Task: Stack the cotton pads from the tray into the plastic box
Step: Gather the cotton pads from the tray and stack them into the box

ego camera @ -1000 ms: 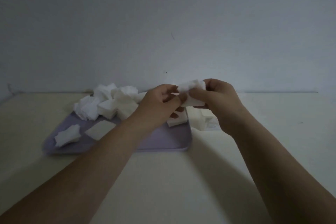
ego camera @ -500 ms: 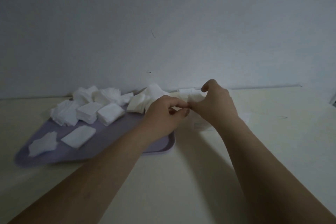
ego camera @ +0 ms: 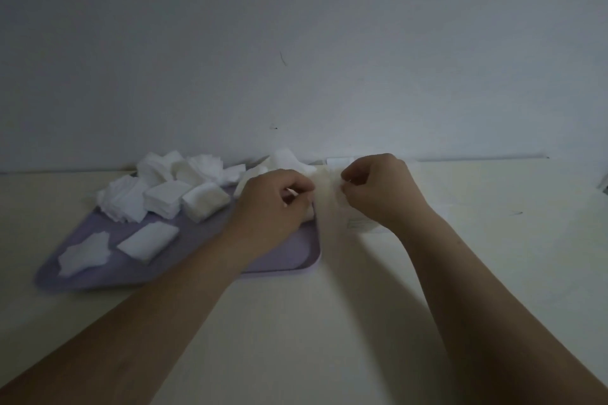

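A purple tray [ego camera: 283, 260] lies on the table, left of centre, with several white cotton pads [ego camera: 167, 197] in loose piles across its far half. Two more pad piles [ego camera: 148, 240] lie nearer on it. My left hand [ego camera: 273, 207] hovers over the tray's right end with its fingers curled, and a sliver of white pad shows between them. My right hand [ego camera: 378, 194] is just right of the tray, over the clear plastic box [ego camera: 362, 227], and pinches a pale pad at the box's left side. The hand hides most of the box. A small stack of pads [ego camera: 340, 162] shows behind it.
The cream table [ego camera: 329, 322] runs back to a plain grey wall [ego camera: 296, 43]. Both my forearms reach in from the bottom edge. A small dark mark [ego camera: 518, 213] lies on the table at the right.
Both hands came down with the pad stack from above the tray to the box beside it. They were pressed together and are now a little apart. The view also shifted right.
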### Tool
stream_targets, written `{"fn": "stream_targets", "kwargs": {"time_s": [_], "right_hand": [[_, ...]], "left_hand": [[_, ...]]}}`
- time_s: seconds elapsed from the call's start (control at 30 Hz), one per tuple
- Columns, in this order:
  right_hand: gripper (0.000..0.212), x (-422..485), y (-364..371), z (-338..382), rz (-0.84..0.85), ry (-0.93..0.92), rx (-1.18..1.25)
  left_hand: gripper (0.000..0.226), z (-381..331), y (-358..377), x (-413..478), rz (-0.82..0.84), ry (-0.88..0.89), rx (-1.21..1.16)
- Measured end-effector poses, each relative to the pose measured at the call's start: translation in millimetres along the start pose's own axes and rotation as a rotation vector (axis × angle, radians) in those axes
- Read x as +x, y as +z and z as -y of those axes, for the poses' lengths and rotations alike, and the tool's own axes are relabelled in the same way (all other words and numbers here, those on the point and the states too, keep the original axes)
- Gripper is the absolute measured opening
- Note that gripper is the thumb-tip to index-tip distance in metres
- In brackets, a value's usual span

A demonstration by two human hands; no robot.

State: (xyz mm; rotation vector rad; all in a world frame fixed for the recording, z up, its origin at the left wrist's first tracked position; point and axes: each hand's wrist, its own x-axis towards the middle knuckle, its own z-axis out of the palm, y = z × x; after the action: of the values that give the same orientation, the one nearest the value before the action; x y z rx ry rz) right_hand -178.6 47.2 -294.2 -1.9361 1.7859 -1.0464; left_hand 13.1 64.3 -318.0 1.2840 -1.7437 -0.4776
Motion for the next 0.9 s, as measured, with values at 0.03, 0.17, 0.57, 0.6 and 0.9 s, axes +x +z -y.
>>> {"fn": "stream_targets", "kwargs": {"time_s": [0.03, 0.17, 0.57, 0.6, 0.9], "right_hand": [[0.020, -0.4, 0.0, 0.6, 0.000, -0.007, -0.010], [0.026, -3.0, 1.7, 3.6, -0.044, -0.021, -0.042], [0.028, -27.0, 40.2, 32.7, -0.236, -0.442, -0.013], [0.029, -32.9, 46.3, 37.6, -0.179, -0.463, 0.025], [0.056, -54.0, 78.4, 37.0, 0.102, -0.229, -0.029]], "left_hand": [[0.013, 4.2, -7.6, -1.6, -0.034, 0.001, 0.034], [0.014, 22.6, -26.5, -9.9, -0.037, -0.071, 0.130], [0.015, 29.4, -18.2, -2.6, 0.166, -0.006, 0.410], [0.009, 28.4, -18.2, -3.0, 0.174, 0.005, 0.425], [0.014, 54.8, -40.1, -12.4, 0.105, -0.200, 0.137]]}}
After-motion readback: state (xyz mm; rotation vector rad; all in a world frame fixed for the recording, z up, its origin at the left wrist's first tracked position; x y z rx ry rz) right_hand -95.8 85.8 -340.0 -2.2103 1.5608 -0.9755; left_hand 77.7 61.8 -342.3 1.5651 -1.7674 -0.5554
